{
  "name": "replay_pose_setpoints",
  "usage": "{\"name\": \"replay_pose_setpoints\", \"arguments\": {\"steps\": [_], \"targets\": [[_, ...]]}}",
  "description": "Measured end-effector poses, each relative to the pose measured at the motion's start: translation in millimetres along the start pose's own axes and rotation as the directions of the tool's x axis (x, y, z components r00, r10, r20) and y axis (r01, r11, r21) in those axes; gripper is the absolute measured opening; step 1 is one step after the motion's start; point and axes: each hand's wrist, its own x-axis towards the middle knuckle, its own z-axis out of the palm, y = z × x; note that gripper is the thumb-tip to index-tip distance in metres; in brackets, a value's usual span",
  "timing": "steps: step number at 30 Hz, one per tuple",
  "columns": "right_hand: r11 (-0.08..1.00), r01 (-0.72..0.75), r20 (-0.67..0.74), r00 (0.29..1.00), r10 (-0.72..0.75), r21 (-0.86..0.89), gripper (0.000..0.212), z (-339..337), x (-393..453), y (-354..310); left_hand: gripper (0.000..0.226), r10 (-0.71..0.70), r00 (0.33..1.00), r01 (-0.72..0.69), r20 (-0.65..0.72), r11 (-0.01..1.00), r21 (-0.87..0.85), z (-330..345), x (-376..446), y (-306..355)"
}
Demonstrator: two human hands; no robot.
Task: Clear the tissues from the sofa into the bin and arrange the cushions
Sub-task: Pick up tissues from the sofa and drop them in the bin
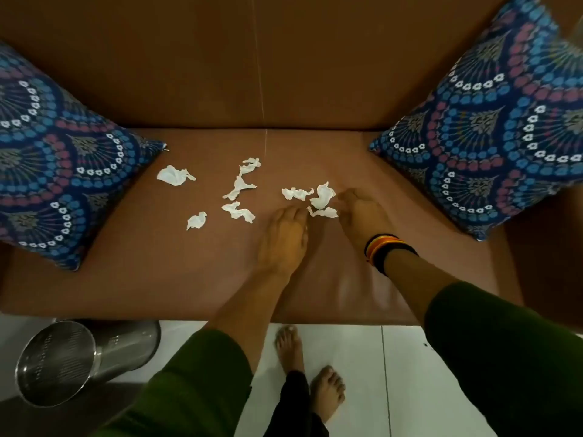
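Note:
Several crumpled white tissues lie scattered on the brown sofa seat (126, 279). One tissue (174, 175) is far left and another (197, 220) sits nearer the front. My left hand (284, 238) rests palm down, its fingertips touching the left end of a small tissue (323, 212). My right hand (362, 216), with bangles at the wrist, touches the same tissue's right end and a larger tissue (322, 196). Whether either hand grips is unclear. A patterned blue cushion (56, 171) lies at the left and another (498, 137) leans at the right. A steel bin (63, 364) stands on the floor at the lower left.
The sofa back (252, 58) rises behind the seat. White floor tiles (403, 373) run along the sofa front, where my bare feet (315, 380) stand. The bin sits just left of my left sleeve.

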Motion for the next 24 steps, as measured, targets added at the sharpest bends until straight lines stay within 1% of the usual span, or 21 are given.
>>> {"name": "replay_pose_setpoints", "arguments": {"steps": [3, 4, 6, 9, 11, 13, 14, 16, 18, 19, 21, 22, 24], "targets": [[0.999, -0.011, 0.046, 0.999, 0.009, 0.044, 0.047, 18.3, 27.4, 9.5, 0.052, -0.067, 0.998, 0.067, -0.018, 0.998, 0.013, 20.6, 22.6, -11.2], [0.997, -0.021, 0.09, 0.996, 0.014, 0.076, 0.052, 24.6, 33.3, 9.7, 0.055, -0.063, 0.998, 0.064, -0.031, 0.997, 0.03, 26.7, 29.7, -15.4], [0.995, -0.022, 0.132, 0.991, 0.008, 0.102, 0.064, 42.7, 48.6, 15.5, 0.062, -0.04, 0.999, 0.042, -0.032, 0.998, 0.051, 37.4, 45.8, -25.7], [1.0, -0.011, 0.191, 0.982, 0.009, 0.01, 0.083, 61.9, 63.3, 21.2, 0.077, 0.022, 1.0, -0.022, 0.004, 0.994, 0.107, 44.7, 65.5, -38.6], [0.998, -0.005, 0.22, 0.975, 0.017, -0.055, 0.087, 69.6, 69.9, 21.6, 0.082, 0.053, 0.996, -0.062, 0.067, 0.988, 0.139, 47.7, 77.8, -41.8], [0.994, 0.03, 0.205, 0.979, -0.008, -0.101, 0.081, 73.5, 75.3, 20.0, 0.08, 0.079, 0.989, -0.098, 0.125, 0.984, 0.152, 52.8, 87.8, -43.6], [0.993, 0.045, 0.181, 0.983, -0.026, -0.105, 0.073, 74.5, 76.7, 18.8, 0.076, 0.085, 0.987, -0.106, 0.135, 0.982, 0.156, 54.8, 90.8, -43.5], [0.996, 0.056, 0.137, 0.99, -0.045, -0.076, 0.052, 76.2, 75.2, 16.0, 0.062, 0.068, 0.992, -0.083, 0.109, 0.986, 0.144, 55.6, 90.6, -41.2], [0.999, 0.025, 0.146, 0.989, -0.021, -0.027, 0.039, 76.7, 70.2, 13.3, 0.046, 0.025, 0.995, -0.037, 0.096, 0.992, 0.123, 53.5, 84.9, -37.2], [1.0, 0.011, 0.167, 0.986, -0.008, -0.021, 0.036, 76.8, 67.0, 12.8, 0.04, 0.001, 0.995, -0.013, 0.103, 0.993, 0.118, 50.0, 81.0, -36.0], [0.998, 0.006, 0.202, 0.979, 0.008, -0.068, 0.034, 73.9, 61.4, 10.4, 0.031, -0.05, 0.994, 0.037, 0.095, 0.99, 0.133, 39.5, 68.4, -37.0], [0.997, 0.002, 0.201, 0.98, 0.014, -0.079, 0.032, 71.3, 59.3, 9.3, 0.029, -0.09, 0.993, 0.081, 0.076, 0.991, 0.111, 34.0, 60.0, -40.6], [0.999, -0.01, 0.191, 0.981, 0.017, -0.034, 0.03, 66.1, 54.9, 7.7, 0.031, -0.19, 0.981, 0.189, 0.041, 0.982, 0.028, 23.2, 40.9, -53.2]]}}
